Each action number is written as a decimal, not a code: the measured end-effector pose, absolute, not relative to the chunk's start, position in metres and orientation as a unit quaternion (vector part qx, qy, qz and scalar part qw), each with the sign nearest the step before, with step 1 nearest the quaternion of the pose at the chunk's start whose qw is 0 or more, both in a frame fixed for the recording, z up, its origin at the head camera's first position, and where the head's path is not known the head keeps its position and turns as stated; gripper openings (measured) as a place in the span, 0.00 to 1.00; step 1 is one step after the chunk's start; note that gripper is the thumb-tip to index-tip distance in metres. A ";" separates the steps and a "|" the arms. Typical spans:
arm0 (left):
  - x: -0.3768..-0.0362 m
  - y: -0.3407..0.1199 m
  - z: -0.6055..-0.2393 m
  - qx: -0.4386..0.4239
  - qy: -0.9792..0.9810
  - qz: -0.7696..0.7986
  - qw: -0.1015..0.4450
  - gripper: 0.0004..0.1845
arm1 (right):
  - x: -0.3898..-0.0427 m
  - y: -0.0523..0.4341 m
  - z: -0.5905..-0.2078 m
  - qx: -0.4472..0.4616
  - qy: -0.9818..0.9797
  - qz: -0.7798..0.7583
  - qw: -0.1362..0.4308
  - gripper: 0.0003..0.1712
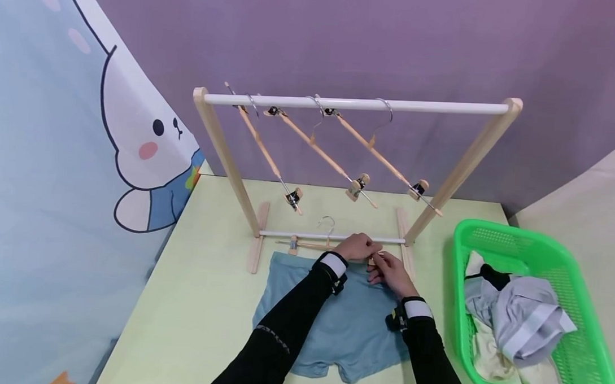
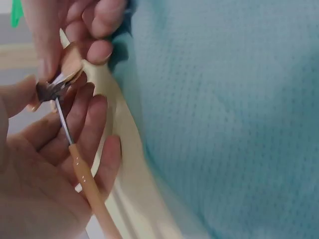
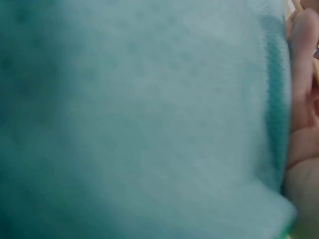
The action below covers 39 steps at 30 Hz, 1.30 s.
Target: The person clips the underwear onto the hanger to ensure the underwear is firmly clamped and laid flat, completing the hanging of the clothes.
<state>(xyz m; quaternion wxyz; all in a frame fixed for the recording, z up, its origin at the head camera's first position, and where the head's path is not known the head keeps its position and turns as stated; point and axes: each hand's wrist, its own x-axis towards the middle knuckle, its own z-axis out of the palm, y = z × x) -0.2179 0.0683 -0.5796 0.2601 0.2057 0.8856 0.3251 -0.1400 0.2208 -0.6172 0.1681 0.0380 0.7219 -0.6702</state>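
This is looking like a staged laundry corner rather than a lived-in home. A small wooden drying rack with a white rail [image 1: 356,104] is standing on a pale green tabletop [image 1: 208,279], wooden clip hangers [image 1: 314,147] are hanging from it, and a green plastic laundry basket [image 1: 578,314] is sitting to the right. A purple fabric backdrop [image 1: 343,40] is hanging at the far side, and a cartoon rabbit banner [image 1: 141,146] is covering the left.

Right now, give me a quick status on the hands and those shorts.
Left hand holds hanger; right hand pinches its clip. Blue shorts flat on table, waistband at clip. Rack's lower bar close behind.
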 end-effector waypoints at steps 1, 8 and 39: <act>-0.219 0.067 -0.580 0.208 0.880 0.333 0.267 0.28 | -0.137 0.221 -0.615 0.041 0.747 -0.646 0.152 0.21; -0.222 0.056 -0.579 0.241 0.851 0.379 0.271 0.28 | -0.118 0.226 -0.594 0.079 0.906 -0.416 -0.013 0.11; -0.220 0.058 -0.592 0.202 0.847 0.478 0.118 0.14 | -0.128 0.230 -0.586 0.016 0.969 -0.238 0.060 0.06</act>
